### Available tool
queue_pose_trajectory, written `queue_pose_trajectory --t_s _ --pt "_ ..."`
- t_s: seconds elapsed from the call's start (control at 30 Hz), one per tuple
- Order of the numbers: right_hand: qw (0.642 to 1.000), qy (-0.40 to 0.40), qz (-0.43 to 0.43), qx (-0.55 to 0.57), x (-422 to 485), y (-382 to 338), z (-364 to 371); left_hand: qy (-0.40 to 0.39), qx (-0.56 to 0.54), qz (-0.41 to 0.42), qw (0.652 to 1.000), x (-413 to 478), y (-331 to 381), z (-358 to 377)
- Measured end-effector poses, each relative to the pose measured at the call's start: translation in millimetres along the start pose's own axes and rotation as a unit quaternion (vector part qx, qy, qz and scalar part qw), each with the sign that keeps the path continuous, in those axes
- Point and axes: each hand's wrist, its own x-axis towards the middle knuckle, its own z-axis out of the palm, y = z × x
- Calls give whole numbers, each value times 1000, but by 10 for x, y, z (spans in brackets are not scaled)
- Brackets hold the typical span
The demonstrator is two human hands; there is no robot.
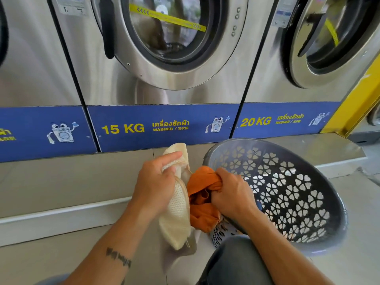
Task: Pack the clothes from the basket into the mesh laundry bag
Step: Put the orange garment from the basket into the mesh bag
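Note:
A cream mesh laundry bag [177, 210] hangs low in the middle of the head view, and my left hand [154, 182] grips its upper edge. My right hand [232, 194] is closed on a bunched orange garment [202, 200], which sits right against the bag's open side. The garment's lower part droops between the bag and the basket. A grey plastic laundry basket [287, 194] with flower-shaped holes stands tilted on the floor to the right, its inside turned toward me. I cannot tell what else lies in the basket behind my right hand.
Steel front-loading washers line the wall ahead, one with a round door [168, 38] marked 15 KG and another [329, 38] marked 20 KG. A raised tiled step [61, 210] runs below them. A yellow frame [362, 95] stands at the right. My knee [236, 262] is at the bottom.

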Motion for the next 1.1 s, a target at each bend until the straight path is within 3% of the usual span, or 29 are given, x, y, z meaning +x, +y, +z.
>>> queue_pose_trajectory --t_s 0.1,0.27,0.33,0.4,0.47,0.53,0.57,0.63,0.77,0.9,1.0,1.1 --pt "998 -5 -61 22 -90 -240 -87 -4 -9 6 1000 -30 28 4" --pt "956 -238 -164 47 -171 -316 -128 12 -48 -9 999 -40 -9 -70" --pt "964 -187 -166 95 -162 -260 -166 13 -43 -11 999 -64 -49 -106" --pt "978 -45 -126 160 -103 -144 -190 18 -38 -9 999 -72 -86 -132" --pt "987 -3 -41 153 -15 48 -164 20 -32 -10 999 -76 -105 -154" --pt "978 -116 65 161 21 226 -105 20 -34 -15 999 -69 -119 -168" --pt "956 -182 101 208 21 301 -55 19 -36 -17 999 -68 -125 -168" --pt "923 -229 132 278 -5 372 9 15 -36 -18 999 -72 -130 -152" --pt "981 -97 68 151 -4 270 -41 14 -30 -18 999 -56 -124 -104" --pt "998 -22 -28 50 -145 -159 -190 14 -28 -11 999 -53 -90 -64" --pt "992 -62 -89 66 -272 -459 -241 15 -48 -10 999 -56 -38 -60" --pt "966 -188 -156 87 -320 -563 -104 13 -80 -13 997 -37 -21 -107"
